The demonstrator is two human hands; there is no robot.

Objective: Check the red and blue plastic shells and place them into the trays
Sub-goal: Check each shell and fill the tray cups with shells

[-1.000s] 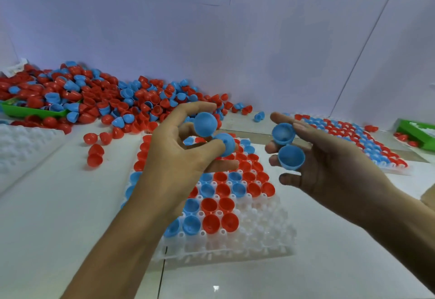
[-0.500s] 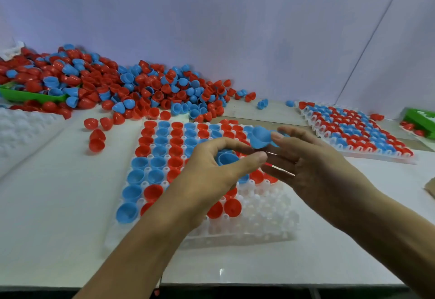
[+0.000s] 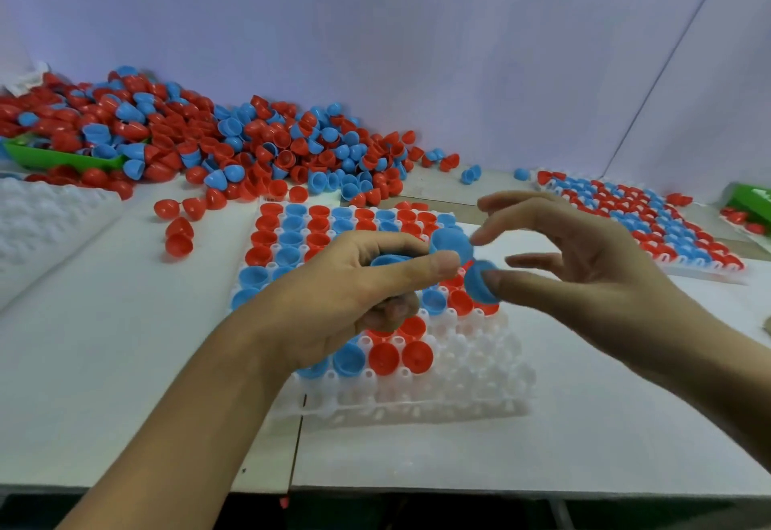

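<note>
While both hands hover over the near tray [image 3: 459,396], the left hand [image 3: 333,300] curls thumb and fingers round blue shells [image 3: 452,243], one cupped inside at [image 3: 390,260]. Right hand [image 3: 584,270]: thumb pressing a blue shell [image 3: 479,283] at its edge, other fingers spread and bent. Near tray: rows of red and blue shells, front cells unfilled. Far tray [image 3: 651,220]: full, at right. Loose pile [image 3: 208,145]: rear left, spilling over a green bin [image 3: 58,158].
</note>
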